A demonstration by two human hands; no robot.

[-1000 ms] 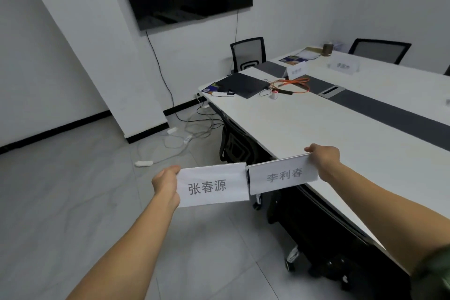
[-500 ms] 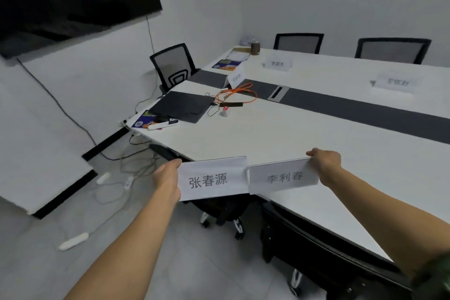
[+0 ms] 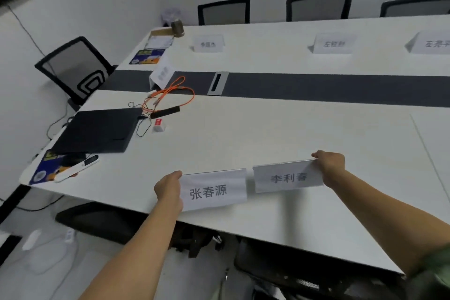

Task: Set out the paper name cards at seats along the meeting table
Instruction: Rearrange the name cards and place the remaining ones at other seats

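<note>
White paper, folded and printed with grey characters: two name cards are held side by side over the near side of the bench (image 3: 243, 134). The left card (image 3: 214, 190) is gripped at its left end by the left hand (image 3: 169, 189), thumb along the top edge and fingers curled behind the paper. The right card (image 3: 288, 176) is pinched at its right end by the right hand (image 3: 331, 167), fingers curled over the top corner. A narrow gap separates the two cards, and the right one sits a little farther in over the benchtop. Whether their lower edges touch the surface I cannot tell.

Beyond the dark strip (image 3: 316, 89) that runs the length of the bench, three more cards stand along the far side: a far-left card (image 3: 208, 43), a far-middle card (image 3: 333, 43) and a far-right card (image 3: 433, 42), the last cut by the frame edge. Mesh-backed chairs line the wall behind them. An end card (image 3: 162, 75) stands at the left end of the strip, its print too blurred to read.

Left of the hands lie a black folder (image 3: 97, 131), a looped orange cable (image 3: 170, 96) and a white remote (image 3: 78, 168) resting on a blue leaflet (image 3: 41, 170) at the bench corner.
</note>
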